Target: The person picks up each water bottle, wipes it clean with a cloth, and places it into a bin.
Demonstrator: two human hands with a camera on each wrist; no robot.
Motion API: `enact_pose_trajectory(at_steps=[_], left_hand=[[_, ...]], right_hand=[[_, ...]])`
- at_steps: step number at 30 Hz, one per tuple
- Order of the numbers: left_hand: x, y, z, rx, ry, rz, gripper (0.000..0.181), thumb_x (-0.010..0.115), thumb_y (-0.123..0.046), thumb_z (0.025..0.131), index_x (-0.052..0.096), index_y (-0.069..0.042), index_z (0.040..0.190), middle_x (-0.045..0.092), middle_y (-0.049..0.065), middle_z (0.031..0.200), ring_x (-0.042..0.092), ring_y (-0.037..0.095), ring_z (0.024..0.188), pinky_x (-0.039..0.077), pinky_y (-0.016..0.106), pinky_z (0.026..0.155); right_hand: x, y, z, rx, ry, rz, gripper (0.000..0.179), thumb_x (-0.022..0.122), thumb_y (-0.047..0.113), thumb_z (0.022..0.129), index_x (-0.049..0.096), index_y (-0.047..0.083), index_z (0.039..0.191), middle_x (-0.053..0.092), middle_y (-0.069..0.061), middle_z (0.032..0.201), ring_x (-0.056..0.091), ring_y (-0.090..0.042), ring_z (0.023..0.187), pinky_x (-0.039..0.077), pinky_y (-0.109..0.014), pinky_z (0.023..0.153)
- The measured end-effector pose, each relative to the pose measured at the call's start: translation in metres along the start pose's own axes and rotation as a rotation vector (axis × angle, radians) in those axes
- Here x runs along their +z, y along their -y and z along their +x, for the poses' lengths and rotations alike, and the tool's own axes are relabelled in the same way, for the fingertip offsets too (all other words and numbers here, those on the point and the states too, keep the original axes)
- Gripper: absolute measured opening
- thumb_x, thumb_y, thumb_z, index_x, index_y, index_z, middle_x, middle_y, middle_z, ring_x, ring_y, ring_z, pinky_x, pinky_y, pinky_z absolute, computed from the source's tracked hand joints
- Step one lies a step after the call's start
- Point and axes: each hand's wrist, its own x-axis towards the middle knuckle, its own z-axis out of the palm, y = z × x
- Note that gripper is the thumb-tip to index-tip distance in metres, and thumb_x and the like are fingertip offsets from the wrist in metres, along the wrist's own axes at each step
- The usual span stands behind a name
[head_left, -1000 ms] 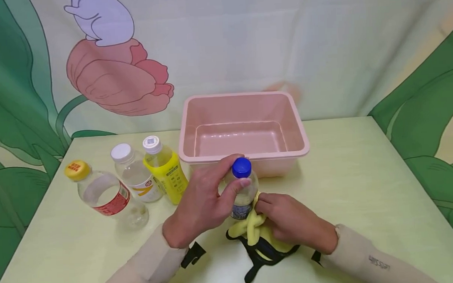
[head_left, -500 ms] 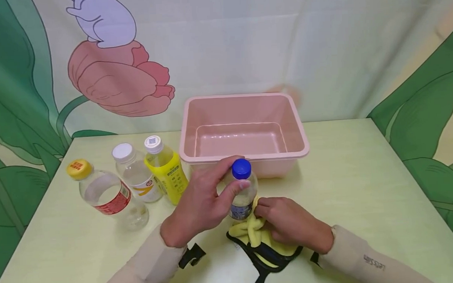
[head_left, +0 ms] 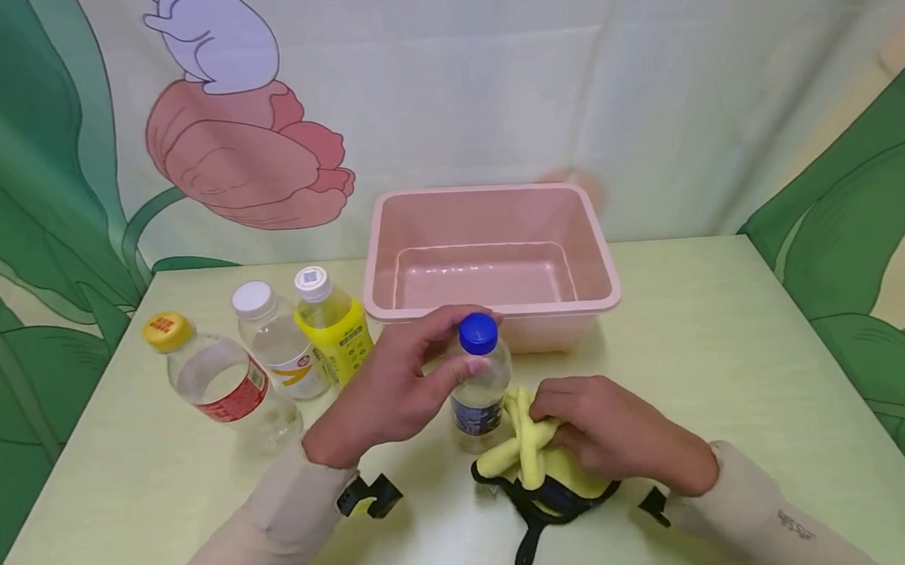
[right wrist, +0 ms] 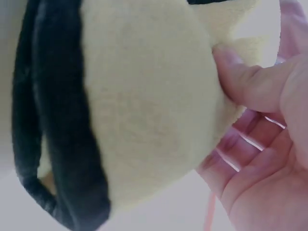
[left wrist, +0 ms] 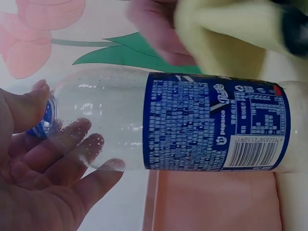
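In the head view, my left hand (head_left: 399, 380) holds a clear plastic bottle (head_left: 480, 390) by its upper part, thumb and fingers round it just under the blue cap. The bottle stands upright in front of the pink bin. Its blue label (left wrist: 211, 125), with a barcode, faces the left wrist camera. My right hand (head_left: 615, 426) pinches a yellow fleece cloth (head_left: 571, 469) that has black trim, a hanging loop and finger-like strips. In the right wrist view, the thumb presses on the cloth's edge (right wrist: 144, 106). The cloth's strips come close beside the bottle's lower side.
Behind the bottle stands a pink bin (head_left: 491, 311) with nothing inside. To the left are a yellow-capped bottle with a red label (head_left: 228, 390), a white-capped clear bottle (head_left: 283, 347) and a yellow-wrapped bottle (head_left: 338, 332). A printed curtain (head_left: 446, 108) hangs at the back.
My right hand and the yellow cloth have moved a little to the right, away from the bottle. The bottle stays in my left hand, slightly shifted left. The view has drifted slightly.
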Motion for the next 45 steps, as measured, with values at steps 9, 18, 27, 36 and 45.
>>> enact_pose_trajectory(at_steps=[9, 18, 27, 36, 45], left_hand=[[-0.009, -0.002, 0.000, -0.065, 0.036, 0.047, 0.039, 0.069, -0.009, 0.090, 0.061, -0.006, 0.128, 0.065, 0.007, 0.122, 0.064, 0.019, 0.115, 0.054, 0.030, 0.099], [-0.017, -0.008, 0.002, -0.121, 0.090, 0.148, 0.050, 0.067, -0.014, 0.092, 0.054, -0.013, 0.140, 0.059, 0.005, 0.122, 0.063, 0.018, 0.113, 0.058, 0.029, 0.090], [-0.013, -0.011, 0.000, -0.145, 0.096, 0.064, 0.041, 0.068, -0.015, 0.093, 0.058, -0.018, 0.133, 0.059, -0.003, 0.128, 0.060, 0.016, 0.121, 0.058, 0.034, 0.091], [-0.006, -0.008, 0.001, -0.160, 0.030, 0.047, 0.041, 0.071, -0.014, 0.090, 0.060, -0.017, 0.130, 0.063, -0.001, 0.123, 0.064, 0.016, 0.118, 0.057, 0.034, 0.092], [-0.005, -0.006, 0.004, -0.152, 0.014, 0.046, 0.038, 0.070, -0.013, 0.091, 0.061, -0.016, 0.128, 0.065, 0.000, 0.121, 0.066, 0.015, 0.116, 0.058, 0.033, 0.091]], right_hand=[[-0.061, 0.007, 0.004, -0.084, -0.278, 0.057, 0.034, 0.077, -0.012, 0.070, 0.068, 0.009, 0.096, 0.070, 0.002, 0.095, 0.061, -0.006, 0.085, 0.051, -0.012, 0.076], [-0.080, 0.012, 0.026, -0.096, -0.407, 0.126, 0.030, 0.069, -0.017, 0.075, 0.070, 0.003, 0.096, 0.069, -0.007, 0.096, 0.062, -0.014, 0.092, 0.048, -0.010, 0.091], [-0.073, 0.010, 0.040, -0.121, -0.378, 0.119, 0.031, 0.068, -0.017, 0.076, 0.069, 0.005, 0.097, 0.068, -0.003, 0.096, 0.059, -0.012, 0.088, 0.049, -0.012, 0.079], [-0.069, 0.014, 0.050, -0.144, -0.349, 0.118, 0.028, 0.071, -0.013, 0.077, 0.068, 0.005, 0.099, 0.068, -0.004, 0.095, 0.062, -0.015, 0.087, 0.051, -0.015, 0.081], [-0.067, 0.018, 0.057, -0.154, -0.306, 0.043, 0.022, 0.070, -0.008, 0.079, 0.067, 0.007, 0.095, 0.068, 0.000, 0.093, 0.063, -0.014, 0.086, 0.052, -0.020, 0.080]])
